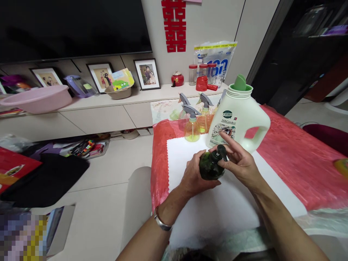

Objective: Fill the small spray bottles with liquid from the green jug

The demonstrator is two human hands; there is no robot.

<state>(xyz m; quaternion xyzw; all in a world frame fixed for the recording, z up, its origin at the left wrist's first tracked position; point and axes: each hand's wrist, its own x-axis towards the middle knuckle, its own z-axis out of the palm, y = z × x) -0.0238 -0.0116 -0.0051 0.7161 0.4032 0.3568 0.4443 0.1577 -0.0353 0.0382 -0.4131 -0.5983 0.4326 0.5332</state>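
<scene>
A dark green pump bottle (210, 168) is held up over the white sheet (233, 203), tilted a little. My left hand (191, 175) wraps round its body from the left. At its black pump head (220, 150), my right hand (243, 163) has the thumb and some fingers closed on the neck, while one finger sticks out. Just behind stands a large pale green jug (239, 116) with a handle and a green scoop-like piece (240, 82) in its open mouth. Left of the jug are several spray bottles with grey triggers, the nearest a clear spray bottle (192, 128) with yellowish liquid.
Red plastic film (288, 152) covers the table under the sheet. Beyond it, a low cabinet (103, 112) bears a pink basin (40, 98), framed photos, a red pot (177, 78) and red-lidded jars (193, 75). A grey seat (137, 203) stands at the table's left side.
</scene>
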